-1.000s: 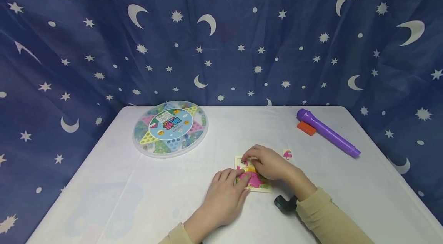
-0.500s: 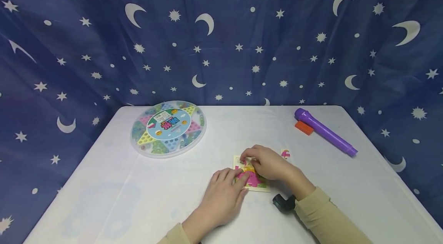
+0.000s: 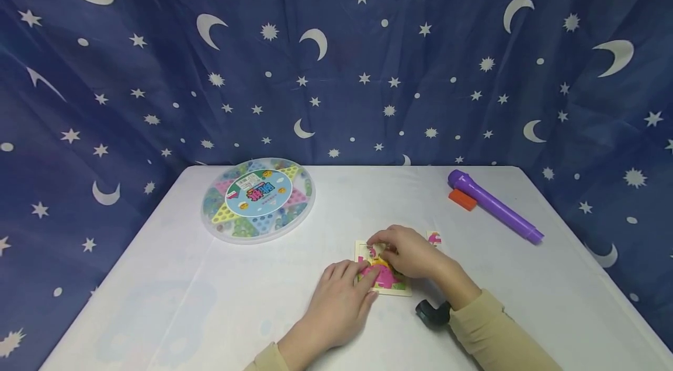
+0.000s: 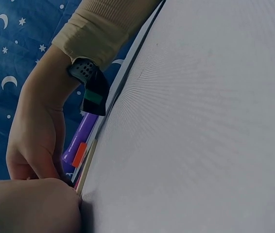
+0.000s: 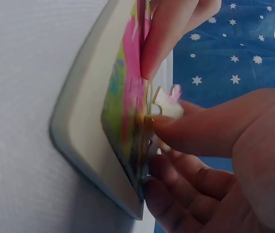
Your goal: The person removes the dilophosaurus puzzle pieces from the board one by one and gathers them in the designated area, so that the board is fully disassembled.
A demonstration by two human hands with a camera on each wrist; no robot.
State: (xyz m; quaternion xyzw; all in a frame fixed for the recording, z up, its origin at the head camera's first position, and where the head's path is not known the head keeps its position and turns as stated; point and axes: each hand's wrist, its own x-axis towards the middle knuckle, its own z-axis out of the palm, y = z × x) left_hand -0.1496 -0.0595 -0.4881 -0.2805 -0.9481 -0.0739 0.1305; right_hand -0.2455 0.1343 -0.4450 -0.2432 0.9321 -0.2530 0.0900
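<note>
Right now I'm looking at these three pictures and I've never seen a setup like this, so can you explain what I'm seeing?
There's no robot here, just a person's two bare hands. The wide picture comes from a head camera looking forward and down; the two sideways-looking ones come from a camera on each wrist. On the white table, the left hand rests its fingers on a pink-and-green puzzle. The right hand pinches a puzzle piece above it, clearest in the right wrist view. A loose piece lies beyond the right hand. Farther back are a round game case, a purple toy microphone and an orange block, with a starry blue curtain behind.
</note>
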